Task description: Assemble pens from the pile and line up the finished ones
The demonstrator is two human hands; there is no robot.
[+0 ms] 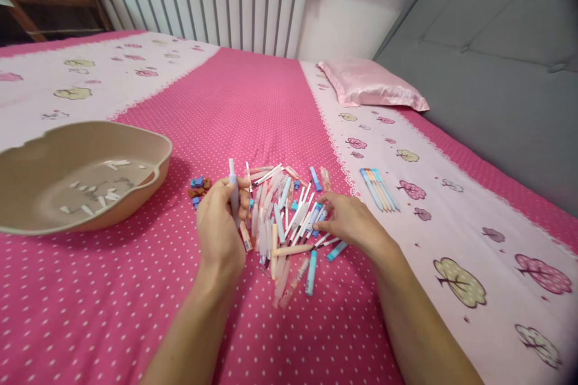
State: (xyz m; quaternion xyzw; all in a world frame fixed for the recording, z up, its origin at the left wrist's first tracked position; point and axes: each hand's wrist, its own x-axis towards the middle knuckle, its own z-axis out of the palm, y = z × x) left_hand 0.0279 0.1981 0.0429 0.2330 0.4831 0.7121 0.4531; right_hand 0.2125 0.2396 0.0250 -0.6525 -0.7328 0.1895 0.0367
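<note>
My left hand (221, 222) is closed around a pale lavender pen barrel (234, 198), held upright with a white tip at its top. Beside it on the bed lies a loose pile of pen parts: clear and pinkish barrels (264, 216), thin white refills (298, 222) and coloured caps. My right hand (347, 219) reaches into the pile's right side, thumb and forefinger apart around blue pen caps (316, 216). Whether its fingertips touch them is unclear. Nearer me lie a light blue cap (311, 274) and a peach barrel (292, 249).
At left stands a beige basin (165, 150) with small white pieces inside. Small brown and blue pieces (198, 190) lie left of the pile. A row of assembled pens (379, 189) lies at right. A pink pillow (374, 81) rests by the grey headboard (487, 42).
</note>
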